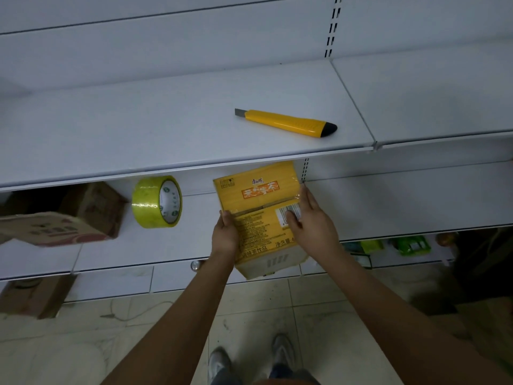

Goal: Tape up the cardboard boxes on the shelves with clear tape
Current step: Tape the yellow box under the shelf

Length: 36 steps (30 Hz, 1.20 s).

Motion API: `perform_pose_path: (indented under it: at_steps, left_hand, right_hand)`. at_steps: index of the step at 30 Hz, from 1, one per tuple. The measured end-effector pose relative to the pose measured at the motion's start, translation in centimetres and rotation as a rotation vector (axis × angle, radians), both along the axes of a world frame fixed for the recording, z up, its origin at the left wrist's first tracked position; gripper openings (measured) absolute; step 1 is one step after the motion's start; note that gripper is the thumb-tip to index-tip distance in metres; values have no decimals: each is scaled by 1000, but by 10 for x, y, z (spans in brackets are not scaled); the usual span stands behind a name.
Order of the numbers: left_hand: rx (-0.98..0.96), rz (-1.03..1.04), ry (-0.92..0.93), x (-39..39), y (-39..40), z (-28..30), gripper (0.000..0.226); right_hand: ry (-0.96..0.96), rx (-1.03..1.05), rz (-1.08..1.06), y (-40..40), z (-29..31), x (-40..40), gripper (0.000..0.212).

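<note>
A yellow cardboard drink box sits at the front edge of the lower shelf, its near end hanging over the edge. Clear tape glints across its top. My left hand grips the box's left side, thumb on top. My right hand lies on the top near the barcode, fingers straight and pressing down on the tape. A roll of clear tape stands on edge on the same shelf, left of the box. A yellow utility knife lies on the upper shelf, blade tip out.
Brown cardboard boxes lie on the lower shelf at far left; another stands on the floor below. Green packets sit on the bottom shelf at right. My shoes stand on the tiled floor.
</note>
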State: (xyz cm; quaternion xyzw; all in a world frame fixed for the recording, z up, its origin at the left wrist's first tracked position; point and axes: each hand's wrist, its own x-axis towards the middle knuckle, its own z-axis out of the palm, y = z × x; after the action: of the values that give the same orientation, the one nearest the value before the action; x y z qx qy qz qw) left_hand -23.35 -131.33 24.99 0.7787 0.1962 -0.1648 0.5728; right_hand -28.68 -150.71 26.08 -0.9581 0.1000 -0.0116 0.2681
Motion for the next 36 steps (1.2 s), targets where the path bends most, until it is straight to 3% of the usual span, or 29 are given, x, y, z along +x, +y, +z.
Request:
perform_pose_path:
  at_steps: [6, 8, 10, 14, 17, 19, 22, 24, 26, 27, 31, 34, 36]
  left_hand:
    - [81, -289, -22, 16, 8, 23, 59]
    - [-118, -325, 84, 11, 21, 27, 58]
    - [-255, -226, 133, 4, 44, 19, 55]
    - [-339, 247, 49, -11, 114, 0, 31]
    - [-105, 490, -177, -11, 164, 12, 19]
    - [-13, 546, -328, -7, 177, 48, 16]
    - [-164, 350, -432, 9, 179, 102, 22]
    - [-329, 163, -352, 21, 170, 126, 48]
    - [-343, 74, -247, 27, 159, 140, 82]
    - [-297, 52, -221, 29, 154, 145, 89]
    - [-268, -93, -111, 34, 148, 154, 82]
    - [-402, -254, -46, 32, 162, 157, 42]
    - [-524, -294, 52, 30, 174, 164, 27]
  right_hand:
    - [47, -163, -35, 7, -2, -3, 69]
    - [50, -197, -55, 10, 1, 2, 68]
    - [15, -171, -65, 12, 6, 13, 65]
    - [28, -184, -65, 16, 9, 39, 61]
    - [-32, -286, -78, 28, 22, 44, 66]
    - [-189, -324, -26, 47, 40, 36, 59]
    - [-600, -339, 200, 92, 76, 17, 32]
    - [-817, -341, 309, 122, 101, 12, 23]
    - [-891, -317, 339, 146, 122, 25, 25]
    - [-872, -300, 333, 155, 130, 37, 27]
    - [-645, -366, 234, 167, 137, 85, 41]
    - [-614, -443, 161, 170, 127, 93, 43]
    - [-631, -445, 144, 171, 127, 92, 42]
